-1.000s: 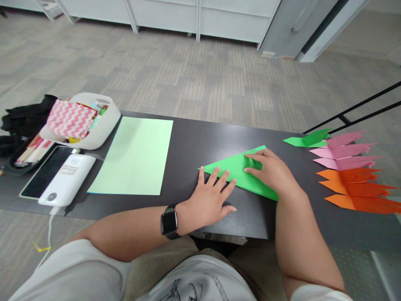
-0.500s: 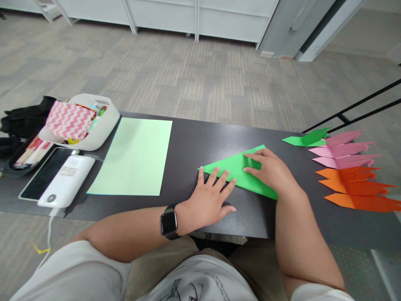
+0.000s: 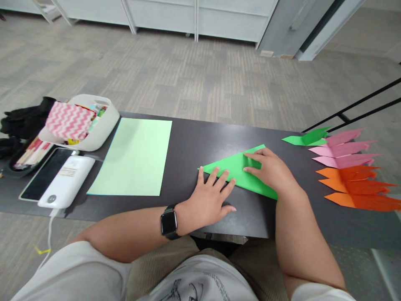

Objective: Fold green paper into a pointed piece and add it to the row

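Observation:
A bright green sheet folded into a triangle (image 3: 233, 165) lies flat on the dark table (image 3: 188, 142). My left hand (image 3: 209, 200), with a black watch on the wrist, rests open on the table, its spread fingertips pressing the triangle's left point. My right hand (image 3: 272, 170) lies flat on the right half of the paper, fingers stretched out along a crease. Neither hand lifts the paper.
A pale green sheet (image 3: 134, 155) lies to the left. Beyond it stand a white tub with zigzag paper (image 3: 79, 121), a white power bank (image 3: 66, 180), a phone and a pencil case. Folded green (image 3: 308, 138), pink (image 3: 343, 148) and orange (image 3: 357, 188) pieces line the right edge.

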Demonstrator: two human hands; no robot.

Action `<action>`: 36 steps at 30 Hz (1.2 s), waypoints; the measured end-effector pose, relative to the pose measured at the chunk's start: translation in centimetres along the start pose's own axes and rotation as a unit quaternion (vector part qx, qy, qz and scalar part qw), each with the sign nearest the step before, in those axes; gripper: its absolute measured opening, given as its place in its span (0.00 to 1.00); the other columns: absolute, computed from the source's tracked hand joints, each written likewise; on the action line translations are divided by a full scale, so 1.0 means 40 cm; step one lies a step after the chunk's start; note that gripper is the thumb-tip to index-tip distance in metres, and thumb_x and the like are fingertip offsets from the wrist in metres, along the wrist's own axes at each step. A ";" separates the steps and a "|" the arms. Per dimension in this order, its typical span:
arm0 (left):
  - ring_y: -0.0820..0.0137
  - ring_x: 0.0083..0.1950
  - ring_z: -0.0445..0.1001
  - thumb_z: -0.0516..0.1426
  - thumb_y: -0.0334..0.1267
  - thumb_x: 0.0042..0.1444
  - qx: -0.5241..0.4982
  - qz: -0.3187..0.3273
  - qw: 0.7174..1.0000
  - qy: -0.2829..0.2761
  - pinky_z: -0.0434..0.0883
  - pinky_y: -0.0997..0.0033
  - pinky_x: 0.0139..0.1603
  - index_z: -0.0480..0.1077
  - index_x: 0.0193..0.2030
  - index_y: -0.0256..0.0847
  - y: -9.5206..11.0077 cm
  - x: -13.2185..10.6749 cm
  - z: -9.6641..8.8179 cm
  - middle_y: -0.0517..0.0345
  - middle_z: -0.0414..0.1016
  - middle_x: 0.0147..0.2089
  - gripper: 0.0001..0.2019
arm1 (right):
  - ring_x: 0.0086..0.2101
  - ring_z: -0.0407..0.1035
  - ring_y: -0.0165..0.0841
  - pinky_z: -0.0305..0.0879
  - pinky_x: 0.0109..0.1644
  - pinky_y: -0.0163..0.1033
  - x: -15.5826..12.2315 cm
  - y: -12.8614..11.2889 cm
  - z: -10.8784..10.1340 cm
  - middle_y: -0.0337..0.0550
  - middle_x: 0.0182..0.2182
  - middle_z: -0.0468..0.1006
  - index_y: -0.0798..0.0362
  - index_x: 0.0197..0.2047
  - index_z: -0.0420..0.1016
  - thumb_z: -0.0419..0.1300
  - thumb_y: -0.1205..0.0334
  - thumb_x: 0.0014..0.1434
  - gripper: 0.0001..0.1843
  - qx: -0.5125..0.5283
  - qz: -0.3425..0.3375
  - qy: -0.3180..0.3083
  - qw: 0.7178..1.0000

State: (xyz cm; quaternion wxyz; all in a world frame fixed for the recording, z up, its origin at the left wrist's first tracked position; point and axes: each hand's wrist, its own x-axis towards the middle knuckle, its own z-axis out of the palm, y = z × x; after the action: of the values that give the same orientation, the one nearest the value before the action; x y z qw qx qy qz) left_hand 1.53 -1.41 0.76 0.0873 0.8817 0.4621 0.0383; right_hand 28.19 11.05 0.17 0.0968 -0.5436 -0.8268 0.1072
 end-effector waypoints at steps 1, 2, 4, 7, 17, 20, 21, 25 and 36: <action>0.38 0.83 0.51 0.49 0.66 0.74 0.001 0.000 1.000 0.000 0.48 0.14 0.77 0.57 0.83 0.47 0.000 0.000 0.000 0.42 0.54 0.85 0.39 | 0.50 0.78 0.49 0.74 0.63 0.57 0.000 -0.002 -0.001 0.50 0.51 0.78 0.45 0.62 0.85 0.71 0.51 0.62 0.26 0.001 -0.001 0.001 1.000; 0.38 0.83 0.52 0.48 0.66 0.74 0.003 0.000 1.000 0.000 0.48 0.14 0.77 0.58 0.82 0.47 0.000 0.000 0.000 0.42 0.54 0.85 0.39 | 0.50 0.78 0.49 0.74 0.63 0.57 0.000 -0.003 -0.002 0.50 0.51 0.78 0.45 0.62 0.85 0.71 0.51 0.62 0.26 0.002 -0.002 0.003 1.000; 0.38 0.82 0.52 0.48 0.66 0.74 0.005 0.002 1.000 0.001 0.49 0.14 0.76 0.57 0.83 0.46 0.000 0.000 0.000 0.42 0.53 0.85 0.39 | 0.49 0.78 0.48 0.75 0.62 0.57 0.000 -0.005 -0.003 0.50 0.50 0.78 0.45 0.62 0.85 0.70 0.51 0.63 0.25 0.003 -0.003 0.005 1.000; 0.38 0.82 0.52 0.47 0.66 0.75 0.004 0.003 1.000 0.000 0.49 0.14 0.76 0.57 0.83 0.46 0.000 -0.001 0.001 0.42 0.53 0.85 0.39 | 0.49 0.78 0.48 0.74 0.62 0.56 0.000 -0.006 -0.004 0.50 0.50 0.78 0.45 0.62 0.85 0.70 0.50 0.63 0.25 0.008 -0.004 0.007 1.000; 0.36 0.83 0.51 0.50 0.65 0.74 -0.006 0.007 1.000 -0.003 0.49 0.11 0.75 0.58 0.83 0.45 -0.003 -0.002 0.000 0.40 0.52 0.85 0.39 | 0.50 0.77 0.49 0.74 0.63 0.58 0.001 -0.001 -0.003 0.51 0.51 0.78 0.43 0.63 0.84 0.69 0.49 0.63 0.26 0.013 -0.006 0.000 1.000; 0.37 0.83 0.50 0.51 0.67 0.72 -0.010 0.005 1.000 -0.001 0.48 0.12 0.75 0.58 0.82 0.46 -0.005 -0.002 0.004 0.42 0.52 0.85 0.40 | 0.50 0.77 0.49 0.74 0.64 0.58 0.001 0.004 0.000 0.50 0.51 0.78 0.43 0.64 0.84 0.69 0.49 0.64 0.26 0.016 -0.008 0.000 1.000; 0.37 0.83 0.50 0.51 0.68 0.72 -0.012 0.005 1.000 -0.001 0.47 0.12 0.76 0.59 0.82 0.47 -0.005 -0.003 0.005 0.42 0.53 0.85 0.41 | 0.50 0.77 0.49 0.74 0.64 0.58 0.001 0.005 0.001 0.50 0.51 0.78 0.43 0.64 0.83 0.69 0.49 0.64 0.26 0.016 -0.007 -0.001 1.000; 0.37 0.83 0.50 0.52 0.70 0.70 -0.018 0.005 1.000 0.000 0.45 0.11 0.76 0.59 0.82 0.49 -0.009 -0.003 0.006 0.43 0.53 0.85 0.42 | 0.51 0.77 0.49 0.73 0.64 0.58 0.002 0.007 0.003 0.51 0.51 0.77 0.45 0.64 0.83 0.70 0.50 0.63 0.27 0.016 -0.006 -0.006 1.000; 0.36 0.83 0.51 0.54 0.75 0.66 -0.019 0.008 1.000 0.000 0.45 0.08 0.74 0.60 0.82 0.50 -0.016 -0.003 0.002 0.43 0.53 0.85 0.46 | 0.51 0.77 0.49 0.73 0.64 0.58 0.002 0.005 0.005 0.50 0.51 0.77 0.45 0.63 0.83 0.70 0.50 0.63 0.26 0.022 0.002 -0.004 1.000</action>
State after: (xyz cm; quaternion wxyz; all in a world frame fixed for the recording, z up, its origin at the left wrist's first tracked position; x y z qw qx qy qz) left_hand 0.96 -1.16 0.54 0.1042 0.8833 0.4547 0.0478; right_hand 28.29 11.20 -0.10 0.1057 -0.5428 -0.8233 0.1278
